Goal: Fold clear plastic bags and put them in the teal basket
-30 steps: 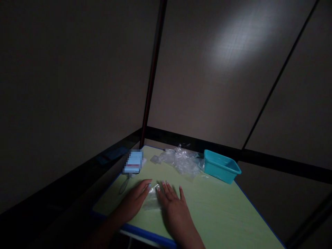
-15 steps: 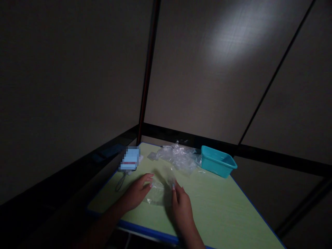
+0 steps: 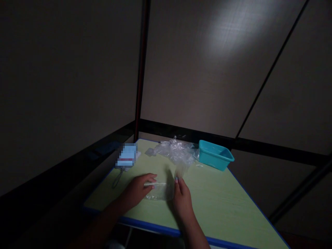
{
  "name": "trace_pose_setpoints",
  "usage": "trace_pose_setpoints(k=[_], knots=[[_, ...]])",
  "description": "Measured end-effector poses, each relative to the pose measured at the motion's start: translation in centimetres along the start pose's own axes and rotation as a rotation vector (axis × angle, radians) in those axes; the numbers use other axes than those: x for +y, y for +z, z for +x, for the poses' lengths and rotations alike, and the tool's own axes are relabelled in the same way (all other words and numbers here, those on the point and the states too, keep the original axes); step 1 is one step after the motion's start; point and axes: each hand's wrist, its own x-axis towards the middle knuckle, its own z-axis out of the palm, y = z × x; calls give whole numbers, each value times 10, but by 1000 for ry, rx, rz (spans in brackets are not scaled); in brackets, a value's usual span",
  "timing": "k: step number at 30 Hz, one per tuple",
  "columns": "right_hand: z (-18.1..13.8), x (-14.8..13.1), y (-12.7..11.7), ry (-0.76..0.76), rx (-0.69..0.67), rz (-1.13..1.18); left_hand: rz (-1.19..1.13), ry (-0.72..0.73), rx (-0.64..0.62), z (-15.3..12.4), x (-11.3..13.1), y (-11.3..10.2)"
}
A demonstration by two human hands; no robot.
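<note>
My right hand (image 3: 183,199) pinches a clear plastic bag (image 3: 181,170) between thumb and fingers, holding it up over the table; the bag is smeared by motion. Flat on the tabletop between my hands lies another piece of clear plastic, a bag (image 3: 160,192) by its look. At its left edge is my left hand (image 3: 141,186), thumb and fingers apart. Its fingertips reach over that edge, and whether they touch the plastic I cannot tell. Behind my hands sits a loose heap of crumpled clear plastic bags (image 3: 175,150).
The pale green table (image 3: 223,211) has a blue edge. A turquoise plastic basin (image 3: 215,160) stands at its back right. On the left lies a pixelated, light blue flat object (image 3: 127,155) with a cord loop (image 3: 116,179). Dark panelled walls (image 3: 192,69) enclose the table's far and left sides.
My right hand has shifted slightly right with the raised plastic, away from the flat piece. That flat piece now lies smoother. My left hand stays near its left edge. The view has moved slightly.
</note>
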Motion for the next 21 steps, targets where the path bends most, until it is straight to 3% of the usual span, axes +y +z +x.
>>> trace_pose_setpoints(k=[5,9,13,21], knots=[[-3,-3,1,-87,-64,-93,167,128,-170,-21,4,-10],[-6,-9,7,-199,-177,-365,212,200,-259,-31,9,-16],[-9,-19,12,-258,-361,-639,201,193,-223,-33,11,-20],[-11,-29,10,-281,-553,-702,147,139,-158,-37,3,-29]])
